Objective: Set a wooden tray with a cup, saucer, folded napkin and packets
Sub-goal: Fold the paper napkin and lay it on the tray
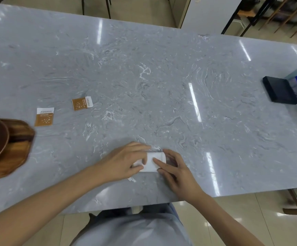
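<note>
Bright overhead light, glare streaks on the marble table (144, 77), soft focus, perhaps edge warping.

Likely office or canteen: long marble-look table (162, 77), tiled floor (250, 219), chair legs (286, 16) behind.

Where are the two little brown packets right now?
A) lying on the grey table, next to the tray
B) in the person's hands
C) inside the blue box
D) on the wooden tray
A: both brown packets lie flat on the grey table, off the wooden tray, while both hands are busy on the white napkin.
</note>
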Tool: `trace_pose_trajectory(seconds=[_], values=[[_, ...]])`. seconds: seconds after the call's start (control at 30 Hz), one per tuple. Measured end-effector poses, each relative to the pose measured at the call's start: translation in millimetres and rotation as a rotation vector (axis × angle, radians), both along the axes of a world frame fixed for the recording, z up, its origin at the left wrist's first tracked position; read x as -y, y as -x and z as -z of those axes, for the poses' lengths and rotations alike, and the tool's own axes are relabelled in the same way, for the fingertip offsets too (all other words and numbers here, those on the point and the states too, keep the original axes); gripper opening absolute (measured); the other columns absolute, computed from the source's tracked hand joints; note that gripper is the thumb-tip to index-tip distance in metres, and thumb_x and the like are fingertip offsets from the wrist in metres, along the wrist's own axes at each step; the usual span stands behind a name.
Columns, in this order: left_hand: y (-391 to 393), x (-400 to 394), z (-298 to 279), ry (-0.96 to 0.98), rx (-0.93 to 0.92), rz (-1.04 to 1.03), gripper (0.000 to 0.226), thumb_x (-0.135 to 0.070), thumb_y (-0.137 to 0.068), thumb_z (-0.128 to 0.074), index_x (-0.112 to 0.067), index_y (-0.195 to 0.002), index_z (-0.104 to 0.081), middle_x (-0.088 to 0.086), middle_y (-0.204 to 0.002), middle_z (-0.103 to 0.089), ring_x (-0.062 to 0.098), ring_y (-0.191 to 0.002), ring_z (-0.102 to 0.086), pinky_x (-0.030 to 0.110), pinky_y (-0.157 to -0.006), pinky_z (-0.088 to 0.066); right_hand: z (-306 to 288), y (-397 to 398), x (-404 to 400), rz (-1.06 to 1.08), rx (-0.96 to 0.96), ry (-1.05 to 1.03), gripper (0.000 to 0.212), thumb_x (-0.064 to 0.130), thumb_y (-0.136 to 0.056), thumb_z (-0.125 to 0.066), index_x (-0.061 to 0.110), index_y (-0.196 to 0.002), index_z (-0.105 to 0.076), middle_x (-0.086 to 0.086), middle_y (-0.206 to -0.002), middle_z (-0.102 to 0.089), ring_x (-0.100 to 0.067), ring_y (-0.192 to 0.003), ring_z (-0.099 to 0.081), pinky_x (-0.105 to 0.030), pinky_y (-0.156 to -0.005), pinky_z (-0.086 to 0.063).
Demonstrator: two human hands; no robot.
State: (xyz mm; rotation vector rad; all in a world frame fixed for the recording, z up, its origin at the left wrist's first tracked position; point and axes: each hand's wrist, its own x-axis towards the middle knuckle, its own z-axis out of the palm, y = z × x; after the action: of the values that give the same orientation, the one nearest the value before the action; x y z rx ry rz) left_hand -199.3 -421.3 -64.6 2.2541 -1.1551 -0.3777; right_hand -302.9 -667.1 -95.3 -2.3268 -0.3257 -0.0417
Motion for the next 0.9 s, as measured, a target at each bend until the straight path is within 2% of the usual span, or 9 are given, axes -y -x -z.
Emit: trace_pose_trajectory(seconds=[0.07,0.13,0.23,0.3,0.43,0.6,0.73,0.83,0.9], values=[[-10,8,-4,-0.063,-0.070,0.118,0.029,-0.022,-0.091,-0.063,-0.031,-0.118,-0.065,-0.009,-0.155,-0.044,0.013,-0.137,-0.043,0.024,-0.110,-0.036,-1,0,0,0.057,0.000,-0.006,0.034,0.024,-0.101,-0.060,0.023,-0.134,-0.067,-0.007,-0.139,-0.045,-0.009,-0.131,-0.050,-0.026,-0.111,-0.044],[-20,19,-10,-0.172,-0.143,0.209,0.051,-0.023,-0.090,-0.062,-0.043,-0.136,-0.054,-0.009,-0.154,-0.043,0.013,-0.132,-0.045,0.031,-0.110,-0.038,-6,1,-2,0.173,-0.031,-0.024,0.031,0.030,-0.099,-0.060,0.030,-0.129,-0.068,0.004,-0.129,-0.051,-0.001,-0.120,-0.054,-0.023,-0.103,-0.048],[-29,33,-12,-0.249,-0.279,0.236,0.068,-0.028,-0.084,-0.067,-0.056,-0.140,-0.043,-0.008,-0.135,-0.047,0.015,-0.118,-0.052,0.035,-0.101,-0.046,-15,3,-7,0.305,-0.140,-0.115,0.034,0.036,-0.097,-0.064,0.056,-0.123,-0.055,0.023,-0.119,-0.065,0.001,-0.111,-0.062,-0.015,-0.093,-0.050],[-30,41,-9,-0.239,-0.329,0.189,0.069,-0.037,-0.078,-0.073,-0.060,-0.136,-0.042,-0.011,-0.123,-0.049,0.012,-0.111,-0.054,0.035,-0.096,-0.048,-19,2,-9,0.410,-0.217,-0.255,0.034,0.039,-0.093,-0.066,0.058,-0.118,-0.052,0.027,-0.115,-0.068,0.001,-0.105,-0.068,-0.012,-0.089,-0.052],[-25,48,-5,-0.052,-0.452,0.063,0.049,-0.043,-0.078,-0.079,-0.054,-0.120,-0.057,-0.018,-0.112,-0.058,-0.003,-0.098,-0.057,0.026,-0.082,-0.051,-18,4,-15,0.537,-0.203,-0.369,0.032,0.028,-0.091,-0.074,0.044,-0.115,-0.059,0.025,-0.110,-0.071,-0.001,-0.101,-0.070,-0.019,-0.088,-0.057],[-15,40,-5,0.209,-0.740,-0.144,0.034,-0.024,-0.087,-0.077,-0.042,-0.114,-0.067,-0.009,-0.115,-0.070,0.014,-0.098,-0.072,0.033,-0.079,-0.060,-27,2,-29,0.664,-0.177,-0.642,0.030,0.016,-0.091,-0.076,0.025,-0.117,-0.064,0.012,-0.117,-0.073,-0.009,-0.109,-0.070,-0.025,-0.093,-0.058],[-7,36,-9,0.436,-0.756,-0.380,0.039,-0.013,-0.091,-0.073,-0.042,-0.115,-0.067,-0.003,-0.112,-0.072,0.025,-0.099,-0.072,0.040,-0.082,-0.062,-42,5,-56,0.635,-0.348,-0.810,0.047,0.034,-0.086,-0.081,0.036,-0.127,-0.058,0.016,-0.126,-0.069,-0.004,-0.114,-0.068,-0.020,-0.090,-0.057],[-6,30,-13,0.495,-0.800,-0.429,0.058,-0.006,-0.092,-0.067,-0.050,-0.128,-0.059,0.003,-0.115,-0.072,0.027,-0.098,-0.070,0.041,-0.088,-0.059,-48,11,-75,0.591,-0.408,-0.884,0.043,0.025,-0.090,-0.078,0.033,-0.127,-0.058,0.002,-0.113,-0.077,-0.018,-0.100,-0.076,-0.034,-0.080,-0.063],[-4,24,-15,0.516,-0.828,-0.424,0.052,-0.010,-0.089,-0.067,-0.047,-0.126,-0.063,-0.002,-0.115,-0.073,0.019,-0.098,-0.070,0.029,-0.086,-0.059,-53,14,-82,0.601,-0.354,-0.861,0.036,0.019,-0.090,-0.078,0.028,-0.122,-0.064,-0.002,-0.106,-0.079,-0.022,-0.095,-0.077,-0.046,-0.082,-0.064]])
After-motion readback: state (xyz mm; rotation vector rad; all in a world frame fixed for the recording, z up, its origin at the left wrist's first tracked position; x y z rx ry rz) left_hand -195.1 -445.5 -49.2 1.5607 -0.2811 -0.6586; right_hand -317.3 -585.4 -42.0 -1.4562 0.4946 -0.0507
